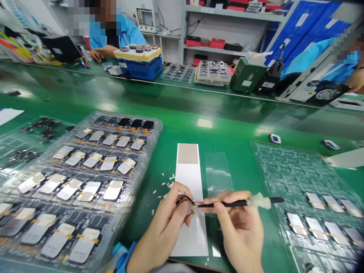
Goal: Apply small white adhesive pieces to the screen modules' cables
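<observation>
Closely together, the left hand [162,227] pinches a small dark-rimmed part [186,201] above a white paper strip [189,239], while the right hand [241,231] holds a black-handled tool [227,204], wrapped in white fluff, with its tip at the part. Pale flecks [167,182] lie beside the strip, and a clear film [218,174] lies to its right. On the green bench [227,125], the left tray [148,129] is packed with flat panels [88,191] (each with yellow tape across it); the right tray [284,167] holds only a few. Beyond, a co-worker [113,34] sits before shelves [224,49].
</observation>
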A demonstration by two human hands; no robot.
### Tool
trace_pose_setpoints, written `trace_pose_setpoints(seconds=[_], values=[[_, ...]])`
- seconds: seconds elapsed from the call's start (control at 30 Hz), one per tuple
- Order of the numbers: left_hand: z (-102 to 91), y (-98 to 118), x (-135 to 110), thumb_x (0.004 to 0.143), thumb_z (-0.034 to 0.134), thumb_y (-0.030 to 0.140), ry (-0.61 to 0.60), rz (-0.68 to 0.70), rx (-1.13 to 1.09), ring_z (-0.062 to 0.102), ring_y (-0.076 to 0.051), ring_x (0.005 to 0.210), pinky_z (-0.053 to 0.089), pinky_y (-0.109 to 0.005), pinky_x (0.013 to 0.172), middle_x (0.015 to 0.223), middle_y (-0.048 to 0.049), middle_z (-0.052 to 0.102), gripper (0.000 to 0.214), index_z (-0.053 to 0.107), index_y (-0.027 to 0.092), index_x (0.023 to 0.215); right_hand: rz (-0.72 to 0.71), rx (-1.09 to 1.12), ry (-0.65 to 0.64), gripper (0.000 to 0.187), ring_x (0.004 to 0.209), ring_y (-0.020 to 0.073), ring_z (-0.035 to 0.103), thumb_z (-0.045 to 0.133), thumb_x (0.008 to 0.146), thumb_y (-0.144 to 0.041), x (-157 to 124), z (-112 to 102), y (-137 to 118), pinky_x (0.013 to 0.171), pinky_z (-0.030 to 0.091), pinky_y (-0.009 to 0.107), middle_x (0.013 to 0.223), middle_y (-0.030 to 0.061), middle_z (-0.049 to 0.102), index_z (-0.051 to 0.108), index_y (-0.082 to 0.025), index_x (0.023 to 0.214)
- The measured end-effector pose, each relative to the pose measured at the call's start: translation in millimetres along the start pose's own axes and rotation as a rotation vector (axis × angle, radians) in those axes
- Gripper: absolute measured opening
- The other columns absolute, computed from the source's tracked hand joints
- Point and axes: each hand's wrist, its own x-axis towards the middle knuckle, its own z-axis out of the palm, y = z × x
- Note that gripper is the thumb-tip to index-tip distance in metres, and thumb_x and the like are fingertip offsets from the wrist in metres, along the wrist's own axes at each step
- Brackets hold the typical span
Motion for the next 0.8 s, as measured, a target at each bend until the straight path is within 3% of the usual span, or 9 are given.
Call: trace_pose_setpoints(seconds=[0.1, 0.8], values=[[-0.5, 0.4, 0.3, 0.105, 0.036, 0.043, -0.003, 0.002, 0.003, 0.040, -0.013, 0.060, 0.030, -0.027, 0.058, 0.067, 0.0048, 0.048, 0.024, 0.046, 0.023, 0.095, -0.021, -0.021, -0.047, 0.014, 0.083, 0.0196, 0.074, 0.057, 0.095, -0.016, 1.6, -2.8, 0.2, 0.060, 0.063, 0.026, 0.085, 0.0027, 0.067, 0.050, -0.027, 0.100], [1.0, 1.1, 1.2, 0.104, 0.036, 0.047, -0.018, 0.025, 0.026, 0.041, -0.011, 0.060, 0.030, -0.024, 0.055, 0.066, 0.0057, 0.046, 0.027, 0.043, 0.023, 0.094, -0.035, -0.030, -0.017, 0.015, 0.082, 0.0174, 0.074, 0.057, 0.095, -0.014, 3.8, -2.2, -0.7, 0.069, 0.067, 0.027, 0.084, -0.0006, 0.066, 0.053, -0.028, 0.099]])
